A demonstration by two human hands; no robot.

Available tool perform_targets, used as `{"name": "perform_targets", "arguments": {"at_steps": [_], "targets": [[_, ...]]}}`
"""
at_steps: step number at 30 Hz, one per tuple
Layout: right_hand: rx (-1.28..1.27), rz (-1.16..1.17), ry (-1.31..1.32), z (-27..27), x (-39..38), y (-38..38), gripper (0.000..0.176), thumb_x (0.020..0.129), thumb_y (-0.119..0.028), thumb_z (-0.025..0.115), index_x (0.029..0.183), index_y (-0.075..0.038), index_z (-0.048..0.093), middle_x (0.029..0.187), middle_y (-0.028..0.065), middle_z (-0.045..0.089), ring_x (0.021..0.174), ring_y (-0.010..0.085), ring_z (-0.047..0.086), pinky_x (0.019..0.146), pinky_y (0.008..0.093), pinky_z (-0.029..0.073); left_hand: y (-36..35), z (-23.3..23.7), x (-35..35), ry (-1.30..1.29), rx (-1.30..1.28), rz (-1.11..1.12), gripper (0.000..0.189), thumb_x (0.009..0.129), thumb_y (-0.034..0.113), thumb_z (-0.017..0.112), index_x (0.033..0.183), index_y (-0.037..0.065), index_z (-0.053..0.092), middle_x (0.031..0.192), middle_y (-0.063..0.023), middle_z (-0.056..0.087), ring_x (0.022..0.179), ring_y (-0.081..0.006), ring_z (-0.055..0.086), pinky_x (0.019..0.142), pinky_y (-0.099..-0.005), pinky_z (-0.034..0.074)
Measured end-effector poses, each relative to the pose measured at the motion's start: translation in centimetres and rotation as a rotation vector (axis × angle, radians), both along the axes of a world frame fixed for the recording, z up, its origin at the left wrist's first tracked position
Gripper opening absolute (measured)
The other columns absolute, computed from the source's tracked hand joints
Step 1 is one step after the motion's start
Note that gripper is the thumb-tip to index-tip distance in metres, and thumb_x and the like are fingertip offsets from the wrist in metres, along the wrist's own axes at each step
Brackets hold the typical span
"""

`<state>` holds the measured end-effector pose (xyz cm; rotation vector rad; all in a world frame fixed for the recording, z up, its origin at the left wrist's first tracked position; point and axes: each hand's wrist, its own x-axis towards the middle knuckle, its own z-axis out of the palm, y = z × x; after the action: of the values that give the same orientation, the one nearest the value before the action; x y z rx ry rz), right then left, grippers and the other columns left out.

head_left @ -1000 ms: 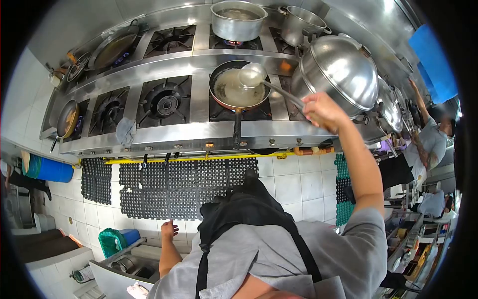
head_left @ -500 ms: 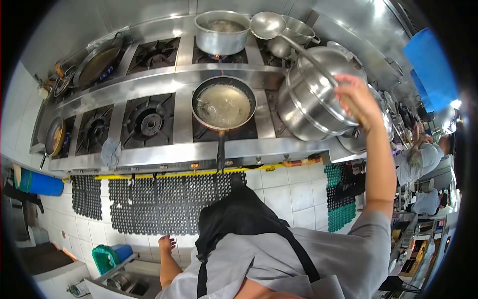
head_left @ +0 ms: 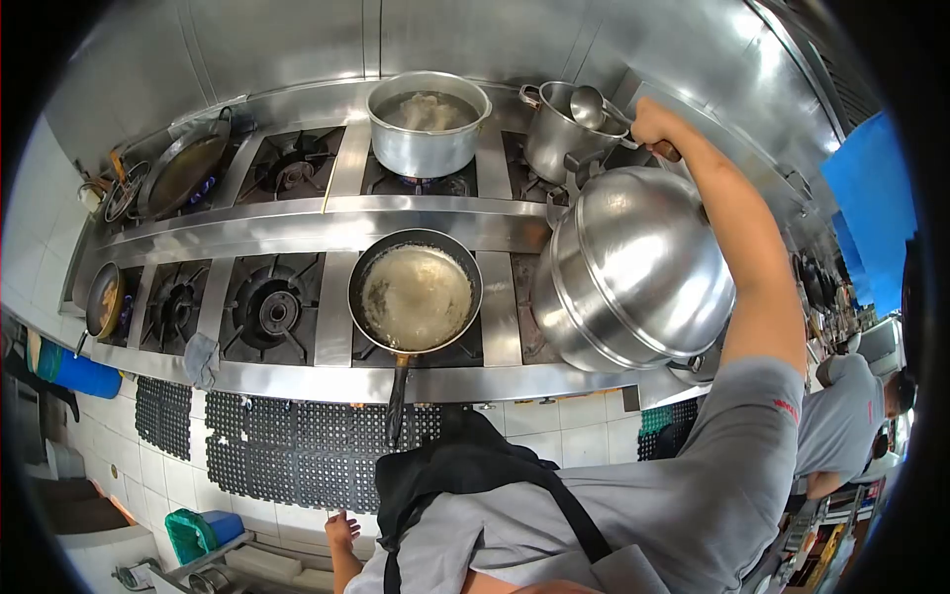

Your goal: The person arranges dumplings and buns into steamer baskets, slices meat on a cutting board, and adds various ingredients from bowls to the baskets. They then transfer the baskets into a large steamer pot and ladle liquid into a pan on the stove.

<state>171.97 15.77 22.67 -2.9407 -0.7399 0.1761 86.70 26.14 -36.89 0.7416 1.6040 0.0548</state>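
Note:
My right hand [head_left: 657, 127] is closed around the handle of a metal ladle [head_left: 588, 107], whose bowl is inside the tall steel pot [head_left: 559, 139] at the back right of the stove. Left of that pot, a wide aluminium pot [head_left: 424, 147] holds liquid with pale pieces over a lit burner. In front sits a frying pan [head_left: 417, 295] with cloudy, bubbling liquid, its black handle pointing toward me. My left hand [head_left: 342, 529] hangs low by my side with its fingers apart, touching nothing.
A large domed steel steamer [head_left: 633, 267] stands at the stove's right. Other pans [head_left: 185, 176] and a small pan with food [head_left: 104, 299] sit at the left. A grey cloth [head_left: 201, 359] hangs on the front edge. Another person [head_left: 844, 421] is at the far right.
My right hand has moved back over the stove, and the ladle bowl has gone from above the rear pots into the tall pot. The camera view has shifted upward.

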Motion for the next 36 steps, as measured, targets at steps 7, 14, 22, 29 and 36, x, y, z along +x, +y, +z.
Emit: {"name": "perform_targets", "arguments": {"at_steps": [7,14,22,29,36], "targets": [[0.079,-0.109,0.328,-0.4,4.3,0.4,0.012,0.075,0.0,0.062,0.067,0.008,0.06,0.058,0.0153,0.059,0.047,0.0234,0.059,0.04,0.0362,0.047,-0.8,0.3,1.0,0.042,-0.007,0.023,0.037,0.096,0.032,0.055,0.121,0.005,0.048,0.087,-0.0164,0.067,0.064,-0.0268,0.065,0.05,-0.0396,0.051],[0.623,-0.435,0.78,-0.2,8.2,-1.4,0.016,0.088,-0.015,0.056,0.083,-0.001,0.05,0.072,0.009,0.059,0.047,0.0066,0.052,0.037,0.0176,0.044,1.1,0.6,1.3,0.04,0.052,0.105,0.031,0.095,0.03,0.056,0.115,0.007,0.049,0.085,-0.0141,0.066,0.061,-0.0244,0.064,0.047,-0.0373,0.049],[0.889,-0.432,0.94,-0.4,6.7,-3.1,0.019,0.091,-0.015,0.054,0.084,0.001,0.046,0.077,0.0105,0.058,0.048,0.0061,0.054,0.037,0.0151,0.046,2.0,1.9,1.2,0.065,-0.021,0.062,0.037,0.095,0.028,0.055,0.124,0.006,0.045,0.088,-0.0159,0.066,0.065,-0.0267,0.065,0.053,-0.0393,0.051],[0.884,-0.405,0.908,1.4,4.2,-3.6,0.018,0.092,-0.015,0.053,0.086,0.001,0.046,0.076,0.0104,0.058,0.047,0.0073,0.054,0.033,0.016,0.044,3.0,1.6,1.8,0.055,0.012,0.049,0.037,0.095,0.028,0.055,0.122,0.004,0.046,0.088,-0.0175,0.067,0.063,-0.028,0.065,0.053,-0.0409,0.051],[0.93,-0.372,0.923,4.2,1.5,-4.4,0.018,0.091,-0.014,0.055,0.087,0.001,0.046,0.076,0.0105,0.058,0.049,0.0079,0.055,0.032,0.0169,0.043,4.6,-0.8,0.7,0.013,0.053,0.039,0.038,0.095,0.028,0.056,0.122,0.003,0.046,0.086,-0.0179,0.067,0.064,-0.0293,0.065,0.054,-0.0426,0.052]]}}
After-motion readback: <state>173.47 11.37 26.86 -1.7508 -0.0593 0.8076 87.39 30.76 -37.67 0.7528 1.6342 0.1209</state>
